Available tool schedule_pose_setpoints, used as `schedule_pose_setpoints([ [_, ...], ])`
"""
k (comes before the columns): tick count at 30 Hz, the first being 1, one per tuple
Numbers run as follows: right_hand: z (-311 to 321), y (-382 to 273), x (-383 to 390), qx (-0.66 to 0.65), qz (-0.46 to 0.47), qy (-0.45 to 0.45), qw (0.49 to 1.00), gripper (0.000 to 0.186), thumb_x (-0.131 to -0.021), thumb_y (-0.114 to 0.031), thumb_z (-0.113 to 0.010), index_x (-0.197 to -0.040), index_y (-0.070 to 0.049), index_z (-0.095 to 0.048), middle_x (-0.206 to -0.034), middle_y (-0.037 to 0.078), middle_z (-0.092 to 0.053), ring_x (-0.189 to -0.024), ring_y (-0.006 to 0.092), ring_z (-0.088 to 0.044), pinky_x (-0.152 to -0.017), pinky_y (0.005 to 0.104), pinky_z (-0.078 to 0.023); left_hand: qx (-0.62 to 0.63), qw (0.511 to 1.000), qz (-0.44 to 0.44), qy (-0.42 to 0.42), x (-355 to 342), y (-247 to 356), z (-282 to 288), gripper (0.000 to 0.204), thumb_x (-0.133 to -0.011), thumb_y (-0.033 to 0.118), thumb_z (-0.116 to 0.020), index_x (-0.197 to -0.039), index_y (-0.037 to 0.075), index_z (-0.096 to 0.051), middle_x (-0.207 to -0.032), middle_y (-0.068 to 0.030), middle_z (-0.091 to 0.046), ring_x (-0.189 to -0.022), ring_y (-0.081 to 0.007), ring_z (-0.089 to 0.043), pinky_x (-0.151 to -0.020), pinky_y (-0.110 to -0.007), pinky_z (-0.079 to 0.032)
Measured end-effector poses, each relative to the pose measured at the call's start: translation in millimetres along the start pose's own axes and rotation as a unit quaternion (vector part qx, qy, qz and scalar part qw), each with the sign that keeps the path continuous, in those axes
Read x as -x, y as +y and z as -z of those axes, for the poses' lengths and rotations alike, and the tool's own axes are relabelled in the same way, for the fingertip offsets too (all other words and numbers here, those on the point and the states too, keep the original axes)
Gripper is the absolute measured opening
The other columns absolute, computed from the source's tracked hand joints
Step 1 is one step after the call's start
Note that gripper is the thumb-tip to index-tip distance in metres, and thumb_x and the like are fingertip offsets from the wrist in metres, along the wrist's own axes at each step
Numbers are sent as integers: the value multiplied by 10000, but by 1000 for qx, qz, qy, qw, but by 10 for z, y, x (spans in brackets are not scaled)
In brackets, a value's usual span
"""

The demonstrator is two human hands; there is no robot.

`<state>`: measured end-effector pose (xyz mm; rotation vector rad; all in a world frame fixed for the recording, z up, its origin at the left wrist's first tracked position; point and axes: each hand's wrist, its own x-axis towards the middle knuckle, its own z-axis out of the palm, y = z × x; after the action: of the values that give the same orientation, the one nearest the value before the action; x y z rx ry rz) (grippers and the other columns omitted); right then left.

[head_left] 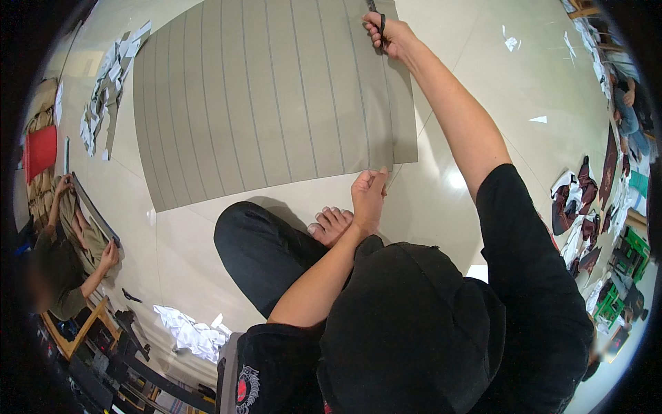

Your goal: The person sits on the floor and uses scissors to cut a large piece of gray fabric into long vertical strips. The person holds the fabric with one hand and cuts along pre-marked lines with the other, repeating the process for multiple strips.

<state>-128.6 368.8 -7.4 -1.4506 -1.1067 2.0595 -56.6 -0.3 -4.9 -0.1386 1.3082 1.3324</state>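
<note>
A large olive-grey fabric sheet (pixel 234 103) with dark parallel stripes lies spread on the floor. Its far end runs out of the picture at the top. My left hand (pixel 369 200) pinches the sheet's near edge close to the right corner. At the far right part of the sheet, my right hand (pixel 392 36) is closed round the dark handles of a pair of scissors (pixel 382 26). The blades point away from me and are partly cut off by the top edge. A strip of the material (pixel 407 141) runs along the right side.
Offcuts (pixel 107 96) lie in a heap at the left, and white cloth (pixel 193 331) lies lower down. Small white scraps (pixel 510 43) dot the floor on the right, beyond which are maroon and white pieces (pixel 576 196). Another person (pixel 65 255) sits at the left edge.
</note>
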Motion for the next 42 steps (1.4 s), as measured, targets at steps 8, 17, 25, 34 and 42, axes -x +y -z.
schedule_pose_setpoints([
  [8, 108, -32, -366, -28, -44, -10, 999, 378, -984, -383, -685, -679, -191, -572, -565, -45, -475, -471, 106, -389, -432, 294, -329, 2, 1000, -7, -3, -34, -66, 7, 212, -1018, 256, -708, -892, 93, -661, -675, 55, -529, -566, -34, -438, -493, -215, -287],
  [17, 93, -135, -362, 2, -31, -10, 999, 275, -880, -271, -811, -756, -133, -609, -656, -59, -562, -521, 34, -462, -457, 209, -383, 5, 1000, 2, 11, -26, -30, -19, 212, -1024, 242, -710, -898, 74, -677, -684, 58, -531, -611, -37, -452, -540, -222, -317],
  [25, 14, -183, -196, 6, -19, 5, 1000, 254, -865, -252, -808, -769, -121, -613, -674, -31, -576, -541, 56, -467, -466, 242, -390, 21, 999, 28, 11, -10, -27, -13, 210, -1017, 224, -717, -878, 82, -647, -775, 25, -623, -625, -44, -478, -557, -221, -349],
  [34, 22, -275, -313, 3, -26, 15, 1000, 369, -790, -383, -871, -823, -113, -620, -692, -29, -558, -540, 74, -451, -476, 252, -376, 28, 999, 19, 10, -45, -78, 5, 191, -1016, 175, -710, -864, 77, -647, -838, 6, -677, -629, -51, -499, -568, -219, -365],
  [42, -18, -282, -390, 6, -23, 3, 1000, 365, -826, -384, -848, -753, -153, -575, -647, -63, -526, -511, 43, -435, -456, 220, -370, 32, 999, 25, 9, -34, -43, 0, 193, -1010, 179, -718, -861, 73, -659, -790, 20, -645, -623, -50, -496, -561, -222, -358],
])
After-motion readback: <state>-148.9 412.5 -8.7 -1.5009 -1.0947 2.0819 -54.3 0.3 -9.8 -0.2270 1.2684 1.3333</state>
